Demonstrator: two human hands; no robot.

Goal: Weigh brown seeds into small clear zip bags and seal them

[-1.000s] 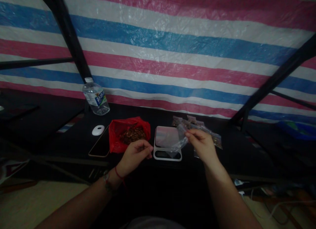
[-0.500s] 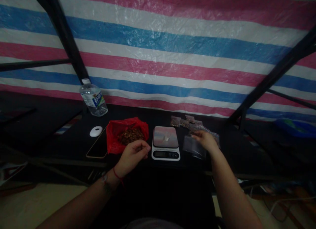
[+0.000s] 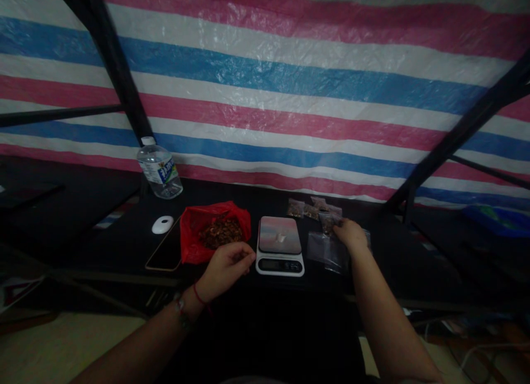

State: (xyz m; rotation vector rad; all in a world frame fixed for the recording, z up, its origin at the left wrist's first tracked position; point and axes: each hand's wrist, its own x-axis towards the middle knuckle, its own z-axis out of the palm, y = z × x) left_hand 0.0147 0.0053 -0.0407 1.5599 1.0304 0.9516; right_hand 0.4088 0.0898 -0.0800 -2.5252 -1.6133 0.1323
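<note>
A: Left side of the worktop (image 3: 397, 262)?

B: One clear bottle (image 3: 162, 177), upright. In front of it, one white rounded object (image 3: 162, 224) and one dark phone (image 3: 164, 254), flat.

A: Next?

B: One red bag (image 3: 191, 243), open, brown bits (image 3: 221, 232) inside. Left hand (image 3: 226, 269) just in front of its right part — fingers curled, thumb close to them; whether they grip anything, I cannot tell.

A: Centre?

B: One white digital scale (image 3: 280, 246), just right of the left fingertips.

A: Beyond that?

B: Small filled packets (image 3: 295, 208), clustered; flat clear bags (image 3: 327, 253) nearer the front edge.

A: Right hand (image 3: 353, 235)?

B: Fingertips at the right edge of the nearest packet (image 3: 327, 224) — whether pinching or merely touching it, I cannot tell.
</note>
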